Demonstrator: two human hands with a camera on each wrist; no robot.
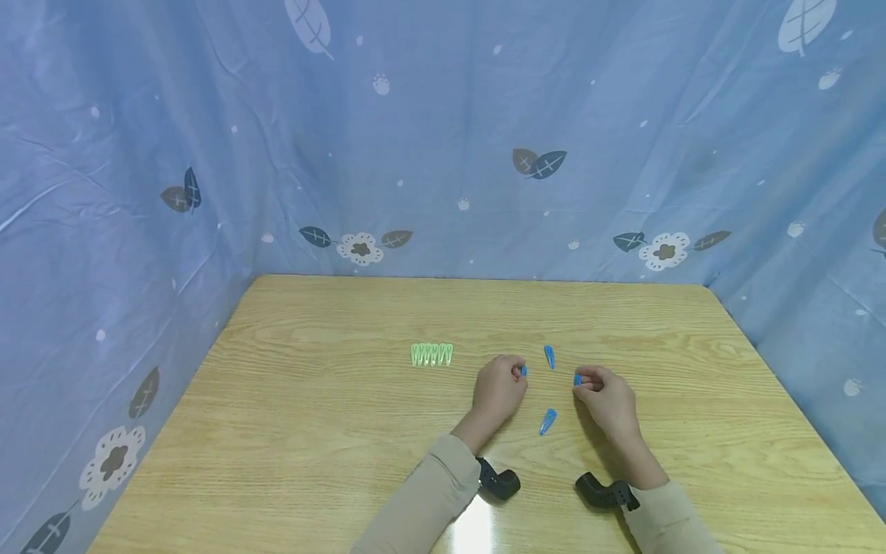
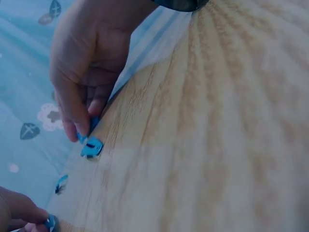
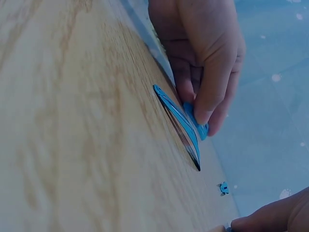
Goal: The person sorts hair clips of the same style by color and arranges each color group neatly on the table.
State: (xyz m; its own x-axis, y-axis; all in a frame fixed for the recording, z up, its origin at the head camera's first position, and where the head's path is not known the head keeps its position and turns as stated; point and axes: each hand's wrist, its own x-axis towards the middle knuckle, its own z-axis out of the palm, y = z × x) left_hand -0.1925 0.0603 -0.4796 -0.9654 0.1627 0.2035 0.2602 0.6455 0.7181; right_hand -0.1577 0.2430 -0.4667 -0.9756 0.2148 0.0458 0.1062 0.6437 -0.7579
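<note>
On the table, my left hand [image 1: 500, 385] pinches a blue snap hair clip [image 1: 524, 371] between thumb and fingers. To its right, my right hand [image 1: 609, 400] pinches another blue hair clip [image 1: 577, 380]. Two more blue clips lie between the hands, a far clip [image 1: 550, 356] and a near clip [image 1: 547, 422]. The left wrist view shows the right hand [image 2: 91, 67] across the near clip [image 2: 91, 147], the left hand [image 2: 19, 210] at the lower corner. In the right wrist view the left hand [image 3: 207, 58] holds its clip [image 3: 195, 121] just beyond the near one.
Several light green hair clips [image 1: 432, 355] lie side by side in a row, left of the left hand. The wooden table [image 1: 311, 431] runs back to a blue patterned curtain [image 1: 443, 138]. Black wrist cameras [image 1: 500, 482] sit at both cuffs.
</note>
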